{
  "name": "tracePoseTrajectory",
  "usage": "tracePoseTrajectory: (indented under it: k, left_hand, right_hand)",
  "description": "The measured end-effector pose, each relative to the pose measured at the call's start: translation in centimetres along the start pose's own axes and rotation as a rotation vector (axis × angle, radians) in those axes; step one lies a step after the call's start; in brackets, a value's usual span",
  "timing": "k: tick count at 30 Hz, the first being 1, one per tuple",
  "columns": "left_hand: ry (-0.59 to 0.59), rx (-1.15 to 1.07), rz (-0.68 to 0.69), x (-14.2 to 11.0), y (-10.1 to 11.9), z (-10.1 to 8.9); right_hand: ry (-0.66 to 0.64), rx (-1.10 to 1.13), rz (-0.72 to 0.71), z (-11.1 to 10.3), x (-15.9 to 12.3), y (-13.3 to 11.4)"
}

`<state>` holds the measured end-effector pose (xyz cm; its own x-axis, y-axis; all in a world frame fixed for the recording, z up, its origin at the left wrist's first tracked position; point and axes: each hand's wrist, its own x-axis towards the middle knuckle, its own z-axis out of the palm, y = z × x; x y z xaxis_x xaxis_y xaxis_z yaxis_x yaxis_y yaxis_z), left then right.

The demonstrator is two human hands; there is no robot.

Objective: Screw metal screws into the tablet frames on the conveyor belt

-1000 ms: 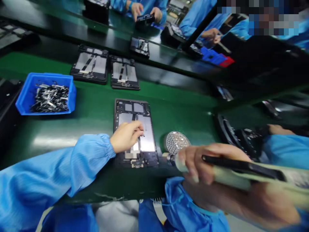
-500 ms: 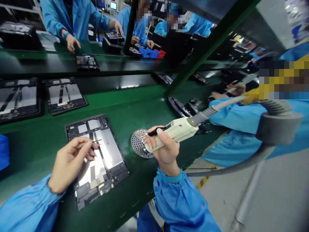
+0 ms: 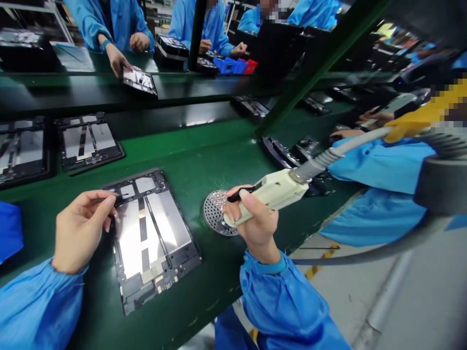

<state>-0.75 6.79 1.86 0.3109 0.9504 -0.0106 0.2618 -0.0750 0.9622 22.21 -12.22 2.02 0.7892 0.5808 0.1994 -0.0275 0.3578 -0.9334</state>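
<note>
An open tablet chassis [image 3: 153,238] with silver panels lies on the green belt [image 3: 204,160] in front of me. My left hand [image 3: 82,228] hovers at its upper left corner, fingers pinched on a thin dark strip. My right hand [image 3: 251,223] is wrapped round a cream electric screwdriver [image 3: 273,192] with a grey hose, its tip down on a round perforated screw dish [image 3: 217,214] to the right of the chassis.
Two more open chassis [image 3: 85,141] lie further up the belt at the left. A co-worker's blue sleeve [image 3: 379,170] and stacked dark parts [image 3: 288,153] sit at the right. Across the line, people in blue handle other tablets [image 3: 140,80]. A green post [image 3: 310,63] slants overhead.
My left hand has slid left from the chassis centre to its upper left corner. The screwdriver stays over the screw dish. Across the line, a person has lifted a tablet.
</note>
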Motion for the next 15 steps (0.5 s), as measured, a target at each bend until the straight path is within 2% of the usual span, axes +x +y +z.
tracePoseTrajectory:
  k: [4,8,12,15]
  left_hand:
    - [0.036,0.004,-0.064,1.2,-0.3,-0.4]
    - [0.099,-0.021,-0.060,3.1,-1.5,-0.9]
    - [0.038,-0.011,-0.089,5.1,-3.0,-1.5]
    - [0.009,0.011,-0.104,6.1,-4.1,-1.6]
  right_hand:
    - [-0.007,-0.044,0.015,0.0,-0.1,0.3]
    - [-0.022,-0.050,0.071,-0.1,-0.2,-0.1]
    - [-0.011,-0.035,0.047,0.3,0.4,-1.7]
    - [-0.032,-0.011,0.009,1.7,0.6,-3.2]
